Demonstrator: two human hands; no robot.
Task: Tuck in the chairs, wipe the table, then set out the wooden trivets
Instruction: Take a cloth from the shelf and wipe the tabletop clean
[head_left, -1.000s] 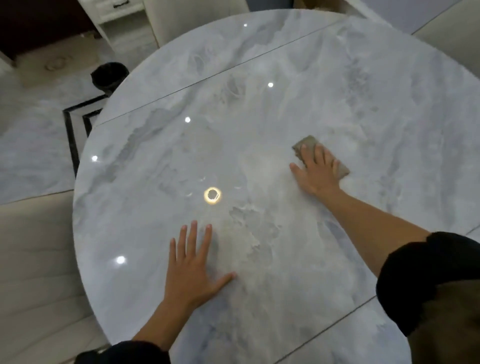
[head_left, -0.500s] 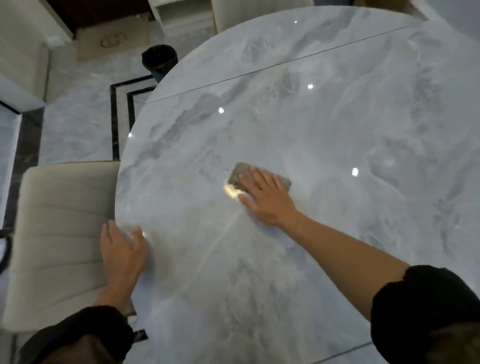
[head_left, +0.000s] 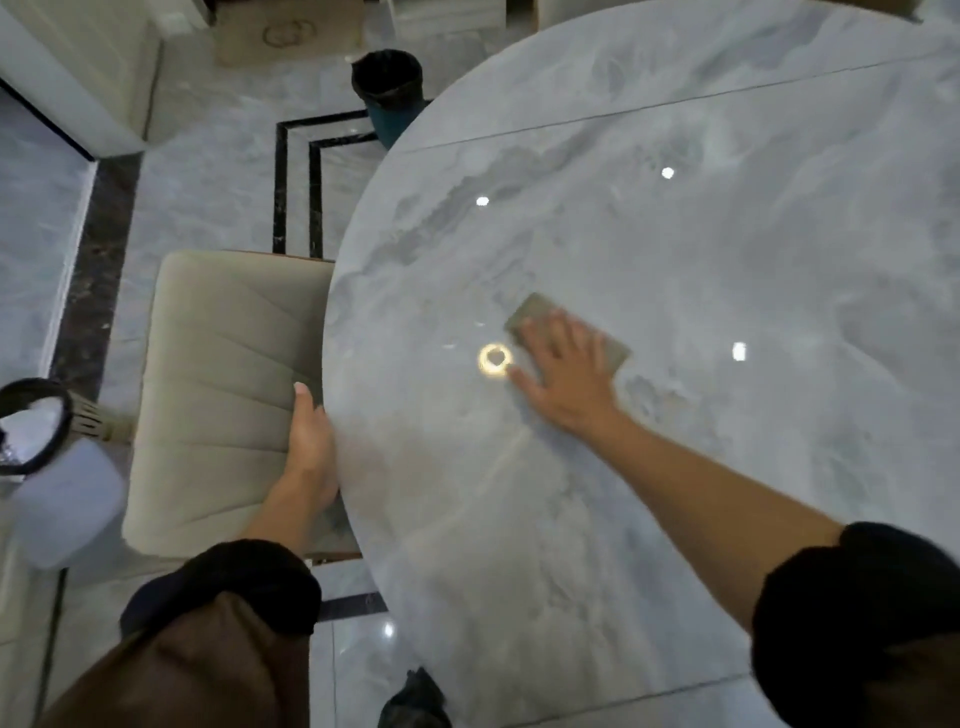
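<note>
— At the near rim, what is the left hand (head_left: 310, 441) doing?
— It lies along the table (head_left: 701, 234) edge, beside the chair (head_left: 223, 364). Its fingers are hidden, so I cannot tell if it grips.
— And further out?
— The right hand (head_left: 566, 376), fingers spread flat, presses the cloth (head_left: 531, 313), whose long axis runs crosswise under the fingers. Most tabletop lies beyond and right of it, so that hand likely sweeps there.
</note>
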